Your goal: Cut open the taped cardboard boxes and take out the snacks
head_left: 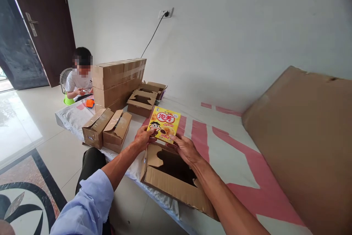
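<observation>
Between my two hands is a yellow snack box (165, 123) with red lettering and a cartoon face, tilted with its printed front toward me. My left hand (143, 136) grips its lower left edge, thumb on the front. At the lower right corner, my right hand (185, 147) closes on the same box. Just below it stands a cardboard carton (176, 185) with its top flaps parted and a dark inside. My right forearm passes over the carton's right end and hides part of it.
Two smaller cartons (117, 130) stand left of my hands, with more cartons (141, 103) behind. Stacked taped boxes (118, 81) rise near a seated person (81, 77). An orange object (90, 103) lies by them. A large cardboard sheet (302, 136) leans at right; a cord (154, 33) hangs from the wall.
</observation>
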Demonstrator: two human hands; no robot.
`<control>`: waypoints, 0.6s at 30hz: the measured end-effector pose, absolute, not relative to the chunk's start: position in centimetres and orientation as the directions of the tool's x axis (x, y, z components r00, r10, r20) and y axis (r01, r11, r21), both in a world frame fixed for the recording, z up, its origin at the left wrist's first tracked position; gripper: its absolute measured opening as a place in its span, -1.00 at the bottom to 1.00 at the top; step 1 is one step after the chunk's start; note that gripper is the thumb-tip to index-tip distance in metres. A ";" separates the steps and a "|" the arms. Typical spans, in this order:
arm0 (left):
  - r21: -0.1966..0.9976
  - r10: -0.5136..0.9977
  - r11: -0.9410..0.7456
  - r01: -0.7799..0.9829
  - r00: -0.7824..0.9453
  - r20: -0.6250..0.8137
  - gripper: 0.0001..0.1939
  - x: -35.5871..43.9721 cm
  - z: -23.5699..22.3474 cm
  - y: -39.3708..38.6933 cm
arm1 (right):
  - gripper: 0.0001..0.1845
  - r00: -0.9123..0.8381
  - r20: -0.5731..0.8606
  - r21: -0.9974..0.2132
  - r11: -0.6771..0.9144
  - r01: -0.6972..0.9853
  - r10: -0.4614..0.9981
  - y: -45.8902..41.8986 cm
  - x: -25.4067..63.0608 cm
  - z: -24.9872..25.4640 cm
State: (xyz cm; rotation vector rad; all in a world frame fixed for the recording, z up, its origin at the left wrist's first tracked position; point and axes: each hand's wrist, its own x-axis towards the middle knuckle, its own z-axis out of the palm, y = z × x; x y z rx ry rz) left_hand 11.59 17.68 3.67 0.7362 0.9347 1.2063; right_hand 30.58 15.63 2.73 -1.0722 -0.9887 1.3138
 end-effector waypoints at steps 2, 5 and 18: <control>0.878 0.980 0.196 -0.437 0.105 -0.166 -0.65 11.6 3.7 17.3 | -0.44 0.034 -0.036 -0.964 -0.026 -0.265 0.999 15.2 30.7 2.8; 0.926 0.984 0.123 -0.357 0.164 -0.067 -0.60 11.3 3.8 16.8 | -0.44 0.056 -0.007 -0.952 0.010 -0.307 0.998 14.4 30.6 3.0; 0.196 0.531 -0.836 0.513 0.845 0.055 -0.67 11.2 6.6 8.6 | -0.33 0.367 0.176 -0.951 0.254 -0.176 0.913 14.0 36.9 4.9</control>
